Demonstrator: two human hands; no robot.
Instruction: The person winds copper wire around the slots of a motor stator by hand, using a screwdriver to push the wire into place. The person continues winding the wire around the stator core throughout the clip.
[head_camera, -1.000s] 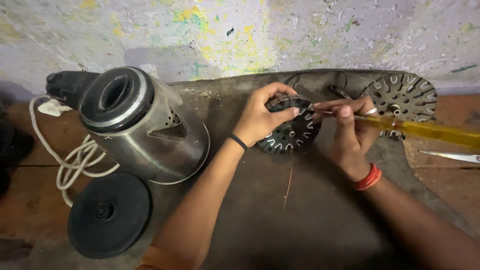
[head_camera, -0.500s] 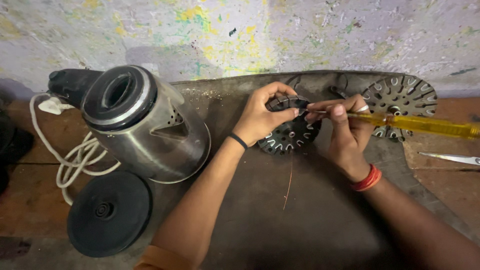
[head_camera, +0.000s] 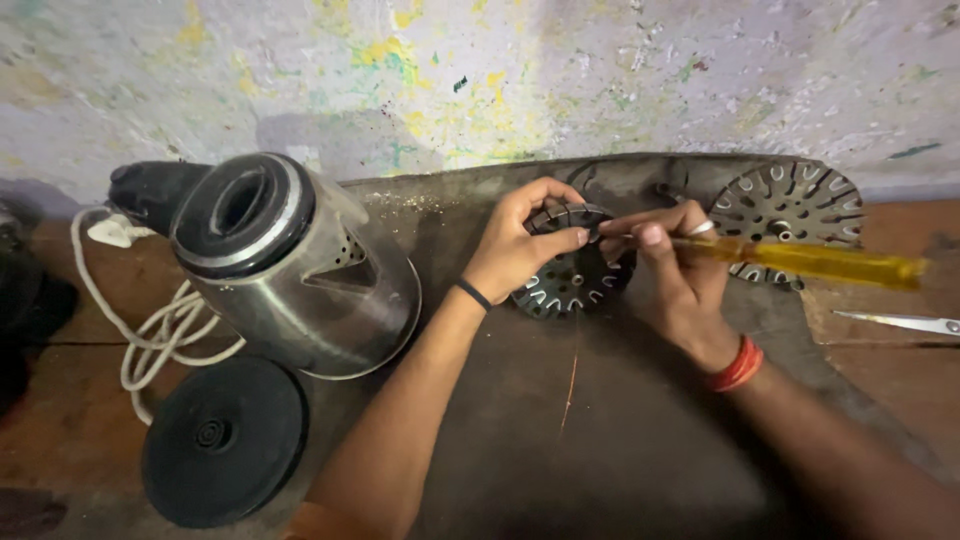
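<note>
Two hands work on one small part here. My left hand (head_camera: 520, 250) curls over a round slotted metal disc (head_camera: 572, 275) that lies on the dark surface (head_camera: 600, 440), thumb and fingers pressed together around its upper rim to pin it flat. My right hand (head_camera: 675, 275) has its grip pinched on the shaft end of a yellow-handled screwdriver (head_camera: 800, 262), whose handle points away to the right while the tip meets the disc near its top edge, just by my left fingertips; the exact spot of contact is hidden behind my fingers.

To do this well, I judge that the disc should stay clamped so it cannot spin or skid, and that the tip should sit square in whatever it engages before I turn or pry. Holding the tool this far forward gives control but little leverage, so slow, steady pressure seems wiser than force. A slip would send the tip toward my left thumb, so I would keep that thumb off the line of push.

A second slotted disc (head_camera: 790, 215) lies well apart at the right, scissors (head_camera: 900, 322) beyond it. A steel kettle (head_camera: 290, 265) lies tilted at the left, its black base (head_camera: 222, 440) and white cord (head_camera: 150, 330) beside it.
</note>
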